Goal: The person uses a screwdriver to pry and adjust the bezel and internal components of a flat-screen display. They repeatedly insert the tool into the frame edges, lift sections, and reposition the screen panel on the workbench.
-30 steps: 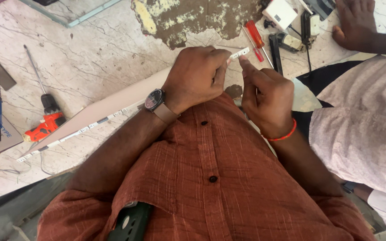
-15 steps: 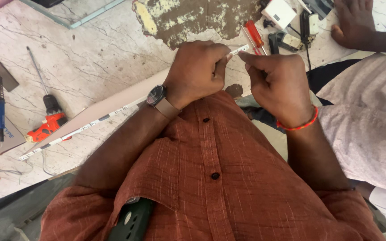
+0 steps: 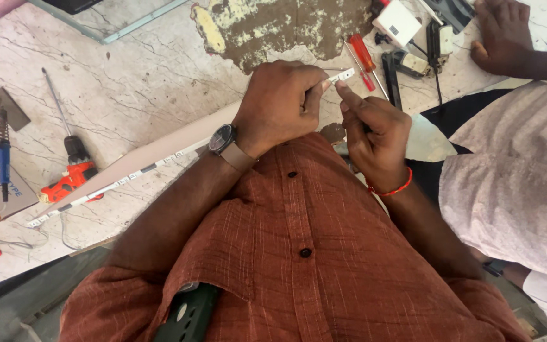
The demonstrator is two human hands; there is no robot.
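My left hand (image 3: 280,104), with a wristwatch on the wrist, is closed around the near end of a long white LED strip (image 3: 344,76). The strip runs back to the left along a pale narrow panel (image 3: 153,155). My right hand (image 3: 375,136), with a red band at the wrist, is curled just right of the strip's end. Its index fingertip touches the strip's tip from below. I cannot see anything held inside it. Both hands hover over the marble tabletop (image 3: 147,76), above my rust-coloured shirt.
A red screwdriver (image 3: 362,57), a white box-shaped adapter (image 3: 397,22) and black tools (image 3: 406,63) lie beyond my hands. Another person's hand (image 3: 501,31) rests at the top right, their pale clothing (image 3: 514,190) beside me. An orange-handled screwdriver (image 3: 71,171) and a blue soldering iron (image 3: 2,152) lie left.
My right hand has drawn back slightly towards me and its index fingertip now sits at the strip's tip. My left hand keeps its hold on the strip.
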